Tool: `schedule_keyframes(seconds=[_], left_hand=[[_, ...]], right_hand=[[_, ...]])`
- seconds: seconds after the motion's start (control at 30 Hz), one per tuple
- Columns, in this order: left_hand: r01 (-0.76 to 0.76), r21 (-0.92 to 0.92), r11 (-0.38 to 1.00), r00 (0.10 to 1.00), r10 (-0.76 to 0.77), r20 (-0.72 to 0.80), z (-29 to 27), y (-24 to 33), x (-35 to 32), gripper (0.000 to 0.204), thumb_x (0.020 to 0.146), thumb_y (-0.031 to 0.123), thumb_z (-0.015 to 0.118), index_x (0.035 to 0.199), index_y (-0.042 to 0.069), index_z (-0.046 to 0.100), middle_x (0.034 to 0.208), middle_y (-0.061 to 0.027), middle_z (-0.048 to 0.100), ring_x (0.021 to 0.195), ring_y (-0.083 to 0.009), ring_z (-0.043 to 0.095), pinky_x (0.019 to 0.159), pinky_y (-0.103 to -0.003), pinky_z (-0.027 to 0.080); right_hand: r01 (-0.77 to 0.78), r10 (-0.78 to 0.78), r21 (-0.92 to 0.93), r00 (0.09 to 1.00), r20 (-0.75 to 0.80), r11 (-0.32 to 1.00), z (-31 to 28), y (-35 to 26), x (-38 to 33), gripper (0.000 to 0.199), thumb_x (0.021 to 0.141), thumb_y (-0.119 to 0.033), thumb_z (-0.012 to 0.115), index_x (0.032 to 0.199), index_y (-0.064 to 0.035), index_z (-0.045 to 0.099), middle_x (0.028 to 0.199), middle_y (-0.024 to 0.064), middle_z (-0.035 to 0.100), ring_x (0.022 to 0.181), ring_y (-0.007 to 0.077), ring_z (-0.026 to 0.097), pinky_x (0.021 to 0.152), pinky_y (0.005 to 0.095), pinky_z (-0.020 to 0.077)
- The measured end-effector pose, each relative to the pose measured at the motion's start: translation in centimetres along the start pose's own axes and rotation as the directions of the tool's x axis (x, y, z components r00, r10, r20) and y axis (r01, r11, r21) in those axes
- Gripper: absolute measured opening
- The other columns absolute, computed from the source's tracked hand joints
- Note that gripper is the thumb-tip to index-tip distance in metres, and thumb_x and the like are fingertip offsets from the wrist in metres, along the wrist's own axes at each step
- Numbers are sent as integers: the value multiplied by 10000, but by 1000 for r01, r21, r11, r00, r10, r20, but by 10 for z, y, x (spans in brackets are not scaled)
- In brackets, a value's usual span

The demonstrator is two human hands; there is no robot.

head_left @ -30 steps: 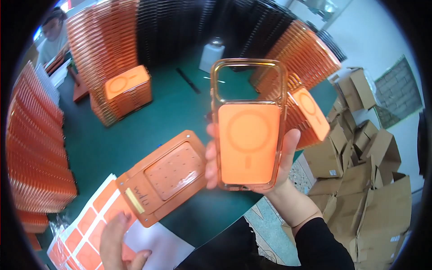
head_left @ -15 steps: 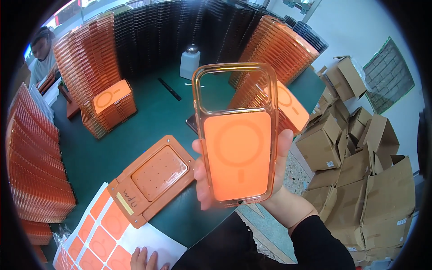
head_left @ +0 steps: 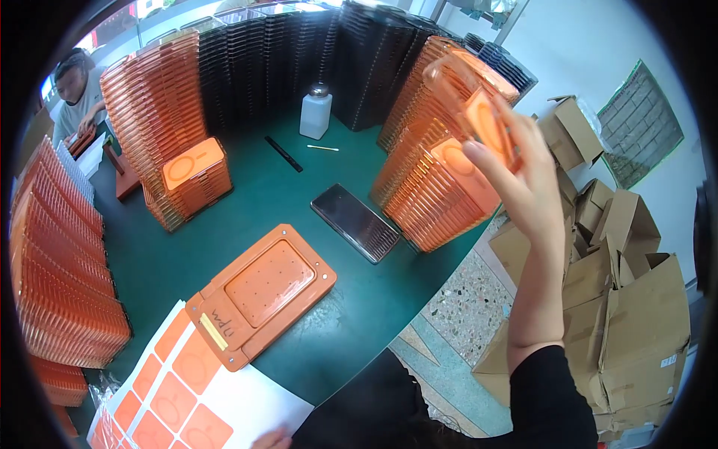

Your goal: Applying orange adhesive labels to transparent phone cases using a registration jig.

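My right hand is raised at the right, its fingers wrapped round a clear phone case with an orange panel. The case is tilted and somewhat blurred, just above a stack of similar orange-panelled cases. At the lower edge, only a small blurred part of my left hand shows, by the white sheet of orange stickers; its fingers cannot be made out. Between the sheet and the stack lies an orange jig with a rounded recess, its recess holding no case.
A dark phone lies beside the right stack. Farther back are a black strip, a cotton swab and a white pump bottle. Tall case stacks ring the green table. Cardboard boxes fill the right. Another person sits far left.
My right hand has carried the phone case from the middle up and right to the stack, uncovering the dark phone. My left hand has slid right and lower, mostly out of view.
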State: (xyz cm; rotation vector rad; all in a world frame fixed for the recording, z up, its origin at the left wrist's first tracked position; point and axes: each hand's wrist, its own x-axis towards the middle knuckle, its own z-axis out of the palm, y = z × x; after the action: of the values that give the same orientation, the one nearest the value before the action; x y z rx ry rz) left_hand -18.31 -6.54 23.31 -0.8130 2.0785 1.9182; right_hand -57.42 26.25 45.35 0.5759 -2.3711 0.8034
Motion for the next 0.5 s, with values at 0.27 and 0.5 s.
schedule_keyframes(seconds=[0.27,0.5], left_hand=[[-439,-63,896,877,443,189,54,34,-20,222,1018,89,624,1214,9,689,1164,-157,716,953,-182,675,816,-265,523],[-122,-92,988,975,136,178,57,-13,-27,392,1065,343,558,1211,9,702,1145,-143,720,1055,-221,678,928,-334,514]], right_hand=[[-164,369,-544,882,293,823,20,9,13,859,820,-681,670,1383,-36,600,1227,218,620,1132,377,646,978,436,504],[-71,273,-522,906,323,850,25,11,6,857,841,-635,700,1398,2,563,1324,220,610,1227,361,619,1043,407,478]])
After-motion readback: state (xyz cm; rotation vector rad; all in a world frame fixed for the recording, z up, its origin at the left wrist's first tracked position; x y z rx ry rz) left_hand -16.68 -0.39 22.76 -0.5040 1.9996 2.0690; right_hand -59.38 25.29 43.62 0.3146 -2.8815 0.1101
